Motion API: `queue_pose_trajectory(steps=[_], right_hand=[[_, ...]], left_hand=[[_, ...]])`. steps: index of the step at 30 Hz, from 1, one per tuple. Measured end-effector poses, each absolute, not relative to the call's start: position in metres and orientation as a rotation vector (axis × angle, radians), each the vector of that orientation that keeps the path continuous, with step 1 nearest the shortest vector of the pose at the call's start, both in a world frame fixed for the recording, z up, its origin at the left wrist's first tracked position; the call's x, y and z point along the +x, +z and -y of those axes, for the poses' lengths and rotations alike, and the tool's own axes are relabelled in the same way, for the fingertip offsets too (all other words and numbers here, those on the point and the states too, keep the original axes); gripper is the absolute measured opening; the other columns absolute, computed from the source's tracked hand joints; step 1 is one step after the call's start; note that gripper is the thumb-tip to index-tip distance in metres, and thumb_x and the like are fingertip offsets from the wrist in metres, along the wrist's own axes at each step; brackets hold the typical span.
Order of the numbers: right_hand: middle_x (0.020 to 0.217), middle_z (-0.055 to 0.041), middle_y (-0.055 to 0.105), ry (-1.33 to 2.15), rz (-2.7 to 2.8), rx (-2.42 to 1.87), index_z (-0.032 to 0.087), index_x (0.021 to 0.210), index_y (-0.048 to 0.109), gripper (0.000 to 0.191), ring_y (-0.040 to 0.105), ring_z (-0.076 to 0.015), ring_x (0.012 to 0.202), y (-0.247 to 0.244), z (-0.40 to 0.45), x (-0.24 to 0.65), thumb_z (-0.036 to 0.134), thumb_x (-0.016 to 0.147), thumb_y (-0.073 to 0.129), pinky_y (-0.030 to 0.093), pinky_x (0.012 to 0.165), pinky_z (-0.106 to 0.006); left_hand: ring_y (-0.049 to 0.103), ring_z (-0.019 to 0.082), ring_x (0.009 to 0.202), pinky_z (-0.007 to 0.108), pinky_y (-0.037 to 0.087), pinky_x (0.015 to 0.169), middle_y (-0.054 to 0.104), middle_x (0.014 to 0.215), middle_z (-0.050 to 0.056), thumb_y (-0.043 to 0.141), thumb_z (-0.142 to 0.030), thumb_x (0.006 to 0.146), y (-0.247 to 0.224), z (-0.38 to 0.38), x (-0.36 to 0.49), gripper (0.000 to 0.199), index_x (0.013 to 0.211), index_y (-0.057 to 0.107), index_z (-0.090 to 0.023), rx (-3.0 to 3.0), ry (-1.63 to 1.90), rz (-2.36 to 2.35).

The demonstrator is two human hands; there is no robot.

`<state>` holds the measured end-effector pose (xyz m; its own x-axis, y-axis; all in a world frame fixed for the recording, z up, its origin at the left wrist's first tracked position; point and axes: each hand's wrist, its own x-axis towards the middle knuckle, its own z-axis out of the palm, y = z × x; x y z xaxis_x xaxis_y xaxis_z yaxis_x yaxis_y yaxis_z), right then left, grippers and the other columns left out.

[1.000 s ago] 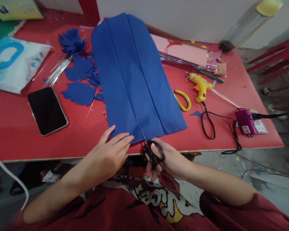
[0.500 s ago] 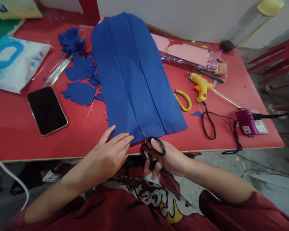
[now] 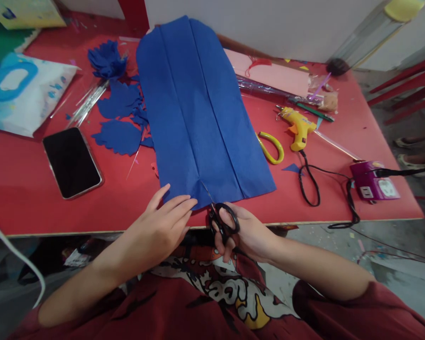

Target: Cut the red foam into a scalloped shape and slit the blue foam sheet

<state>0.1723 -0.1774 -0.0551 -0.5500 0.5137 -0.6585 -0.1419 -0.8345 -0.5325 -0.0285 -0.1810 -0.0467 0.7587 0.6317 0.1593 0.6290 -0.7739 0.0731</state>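
Observation:
A long blue sheet (image 3: 198, 104), like felt or crepe paper with two lengthwise folds, lies on the red table with its rounded end far from me. On its near left corner rests my left hand (image 3: 166, 222), fingers stretched out over the edge. In my right hand (image 3: 246, 231) is a pair of black-handled scissors (image 3: 230, 219), thumb through one loop and fingers at the other. The scissors' blades reach over the sheet's near edge, one on top of it; the other blade is mostly hidden.
Left of the sheet lie blue cut petals (image 3: 116, 137), a blue paper flower (image 3: 108, 59), silvery wires (image 3: 90, 104) and a phone (image 3: 72, 162). To the right are a yellow handle (image 3: 276, 148), a yellow glue gun (image 3: 297, 127) and a purple power socket (image 3: 373, 182) with cables.
The scissors have moved slightly farther over the sheet, and their handles have come closer together. My left hand stays in place. The view has shifted a little.

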Motion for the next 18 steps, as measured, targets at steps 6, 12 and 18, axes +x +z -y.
queue_pose_trajectory(steps=[6,12,18], right_hand=[[0.057,0.0066,0.049,2.415,0.511,-1.213,0.019,0.079,0.037,0.054,0.059,-0.0116,0.045,-0.0544,0.1727,0.1696,0.062,0.063,0.065,0.050,0.034,-0.022],[0.056,0.0058,0.050,2.420,0.512,-1.245,0.018,0.080,0.038,0.055,0.060,-0.0124,0.045,-0.0566,0.1714,0.1699,0.064,0.064,0.063,0.050,0.034,-0.022],[0.053,0.0062,0.050,2.371,0.525,-1.251,0.017,0.075,0.040,0.054,0.058,-0.0095,0.044,-0.0576,0.1750,0.1675,0.063,0.063,0.065,0.048,0.034,-0.017]], left_hand=[[0.058,0.024,0.105,0.052,0.034,0.103,0.065,0.110,0.014,0.043,-0.014,0.088,-0.0452,0.1806,-0.0280,0.027,0.100,0.065,-0.006,2.945,0.257,-1.041],[0.059,0.024,0.105,0.050,0.033,0.105,0.066,0.109,0.014,0.042,-0.014,0.088,-0.0442,0.1814,-0.0280,0.027,0.100,0.065,-0.006,2.938,0.275,-1.047],[0.058,0.023,0.106,0.051,0.032,0.105,0.065,0.111,0.013,0.042,-0.015,0.088,-0.0478,0.1811,-0.0289,0.027,0.100,0.065,-0.007,2.957,0.232,-1.050]])
